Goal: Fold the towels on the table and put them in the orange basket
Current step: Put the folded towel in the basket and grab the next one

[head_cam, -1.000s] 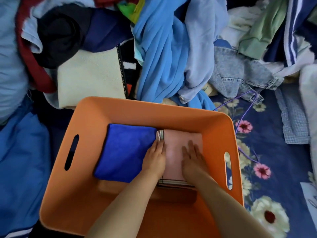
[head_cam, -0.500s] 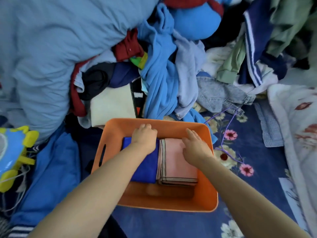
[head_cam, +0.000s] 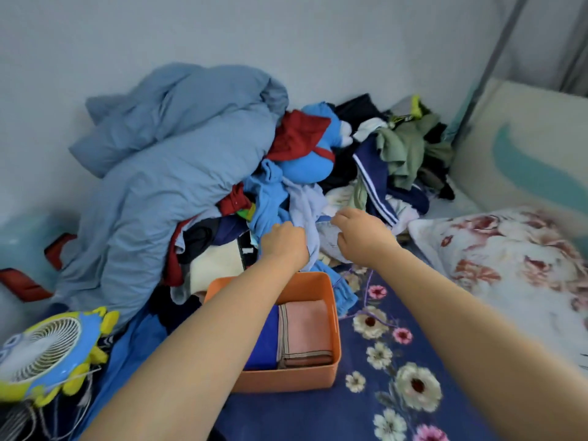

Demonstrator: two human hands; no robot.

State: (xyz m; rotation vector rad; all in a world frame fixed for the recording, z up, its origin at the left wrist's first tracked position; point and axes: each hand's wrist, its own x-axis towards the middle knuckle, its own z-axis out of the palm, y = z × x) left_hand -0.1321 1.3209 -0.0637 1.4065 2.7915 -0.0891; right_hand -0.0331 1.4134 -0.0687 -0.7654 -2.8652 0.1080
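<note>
Orange basket (head_cam: 331,292) holding folded pink towel (head_cam: 306,329) and blue towel (head_cam: 264,342), left hand (head_cam: 284,246) and right hand (head_cam: 362,237) both curling, gripping pale blue garment (head_cam: 305,214) in the pile.

Single head-worn wide view, forward and down, near orange basket (head_cam: 331,300)

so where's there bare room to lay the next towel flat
The floral sheet lies bare in front of and to the right of the basket, as far as the floral pillow. Crowded: the clothes pile behind the basket, where both hands reach, and the fan at left. The basket already holds two folded towels.
</note>
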